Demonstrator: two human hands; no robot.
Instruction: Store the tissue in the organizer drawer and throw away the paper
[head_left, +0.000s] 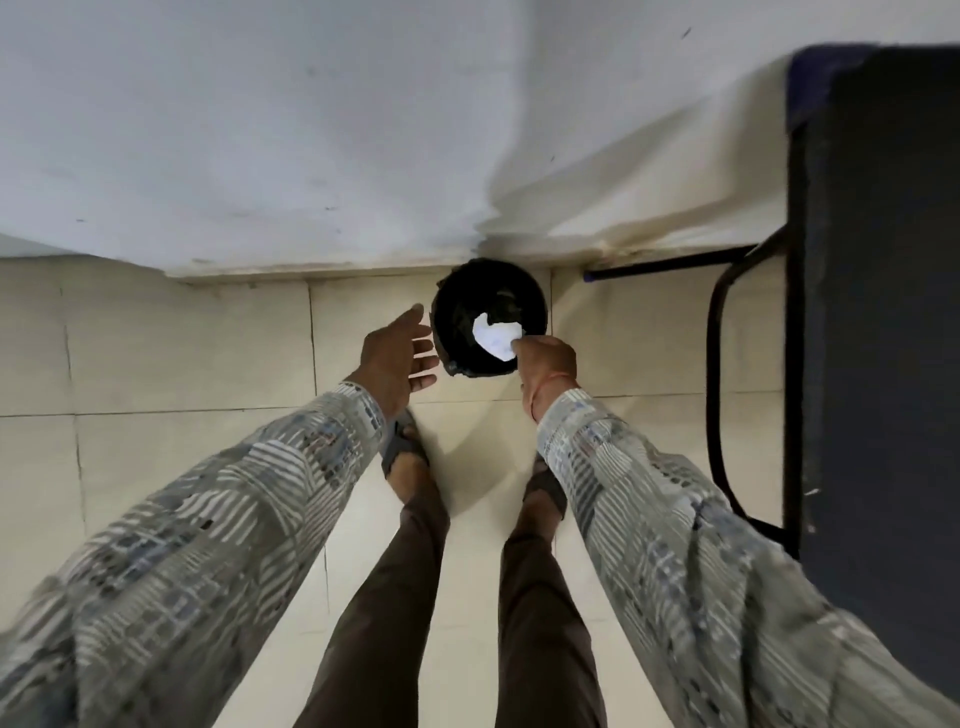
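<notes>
A crumpled white paper (494, 336) hangs over the mouth of a round black bin (454, 306) that stands on the tiled floor against the wall. My right hand (548, 366) pinches the paper's near edge, just above the bin's near right rim. My left hand (402, 356) hovers left of the bin with fingers spread and nothing in it. Dark rubbish lies inside the bin. No tissue or organizer drawer is in view.
A dark table (883, 312) with black metal legs (719, 364) stands to the right, close to the bin. A white wall (311, 130) runs behind it. My feet in sandals (402, 447) stand on the cream floor tiles just before the bin.
</notes>
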